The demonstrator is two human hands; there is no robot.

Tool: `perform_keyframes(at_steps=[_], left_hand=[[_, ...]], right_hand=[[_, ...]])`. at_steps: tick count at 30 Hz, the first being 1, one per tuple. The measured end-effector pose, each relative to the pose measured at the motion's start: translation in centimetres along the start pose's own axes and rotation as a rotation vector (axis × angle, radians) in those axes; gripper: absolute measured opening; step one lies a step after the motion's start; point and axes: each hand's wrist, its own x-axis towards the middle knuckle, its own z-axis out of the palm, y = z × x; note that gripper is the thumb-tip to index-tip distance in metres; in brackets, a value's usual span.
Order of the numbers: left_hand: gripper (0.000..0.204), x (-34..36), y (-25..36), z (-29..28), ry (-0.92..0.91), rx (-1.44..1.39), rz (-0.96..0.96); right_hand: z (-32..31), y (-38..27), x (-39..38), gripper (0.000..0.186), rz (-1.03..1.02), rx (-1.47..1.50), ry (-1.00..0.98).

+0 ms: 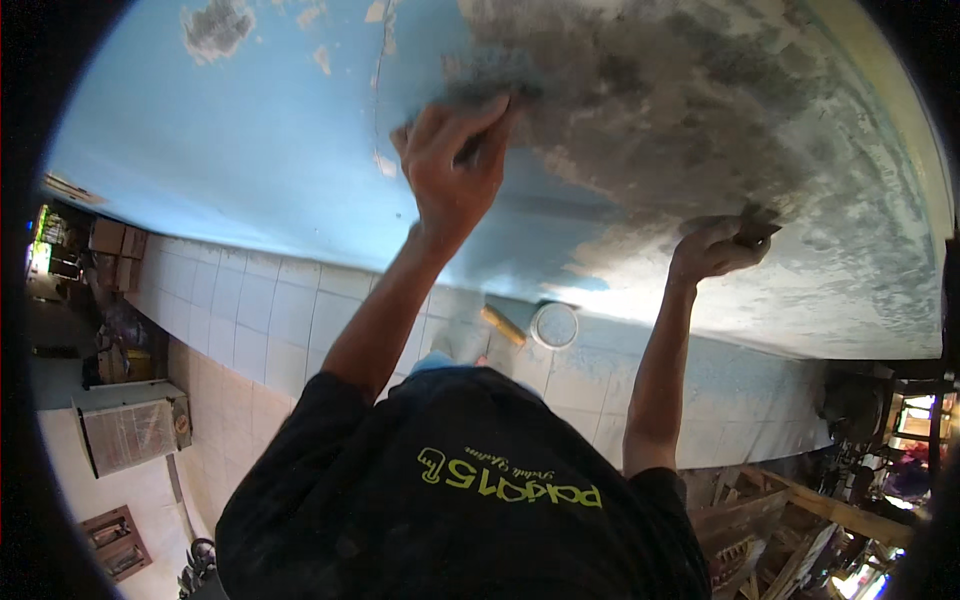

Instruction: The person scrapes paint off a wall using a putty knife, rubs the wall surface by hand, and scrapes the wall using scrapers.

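In front of me stands a wall (pixel 250 150), painted light blue at left, with bare, patchy grey plaster (pixel 640 100) at right. My left hand (pixel 452 165) is up against the blue paint near the plaster's edge, its fingers curled round something dark and thin. Motion blur and the fingers hide most of that thing. Lower and to the right, my right hand (pixel 712 252) grips a small dark flat piece (pixel 758 228), like a scraper blade, close to the grey and white plaster. Both arms are raised and stretched apart.
On the tiled floor (pixel 290 305) by the wall's foot sit a round white tub (pixel 554 326) and a yellow cylindrical object (pixel 503 325), near my feet. Wooden frames and planks (pixel 780 520) lie at lower right. Boxes (pixel 115 245) and a pale cabinet-like unit (pixel 130 435) stand at left.
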Motion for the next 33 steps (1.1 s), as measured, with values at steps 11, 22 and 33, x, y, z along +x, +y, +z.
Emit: perform_keyframes(at_steps=[11, 22, 33], left_hand=[[0.023, 0.8, 0.7, -0.6, -0.098, 0.01, -0.065], [0.02, 0.9, -1.2, -0.4, -0.014, 0.075, -0.006], [0.019, 2.1, -1.3, -1.2, 0.067, 0.041, -0.086]], right_hand=[[-0.8, -0.9, 0.0, 0.06, 0.014, 0.038, -0.078], [-0.7, -0.6, 0.2, 0.064, 0.029, 0.016, -0.137], [-0.6, -0.8, 0.1, 0.062, -0.052, 0.032, -0.094]])
